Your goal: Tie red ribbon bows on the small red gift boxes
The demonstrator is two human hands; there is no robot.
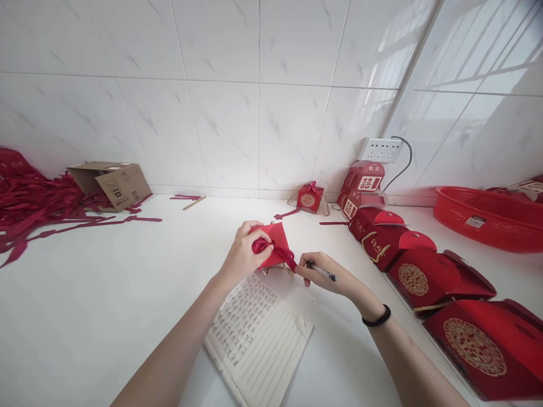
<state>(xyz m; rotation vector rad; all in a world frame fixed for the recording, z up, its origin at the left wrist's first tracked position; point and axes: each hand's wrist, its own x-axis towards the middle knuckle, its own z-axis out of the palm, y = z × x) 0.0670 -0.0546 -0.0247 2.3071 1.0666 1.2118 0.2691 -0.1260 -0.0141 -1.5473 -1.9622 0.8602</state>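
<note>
A small red gift box (278, 233) with a dark red ribbon (283, 252) sits at the top end of a lined notebook (271, 345) covered partly in handwriting. My left hand (244, 249) is closed on the box's left side, its fingers pinching a loop of the ribbon. At the right, my right hand (316, 271) pinches the ribbon's tail between thumb and finger. A pen (326, 273) is tucked in that same hand, pointing to the lower right. Twisted cord handles show under the box. The fingertips partly cover the bow.
Dark red ribbons (38, 203) lie heaped at the left beside an open cardboard box (123, 183). A finished-looking small red box (310, 198) stands near the wall. Larger red gift boxes (441, 280) line the right, with a red plastic basin (479, 217) and a power socket (380, 150) behind.
</note>
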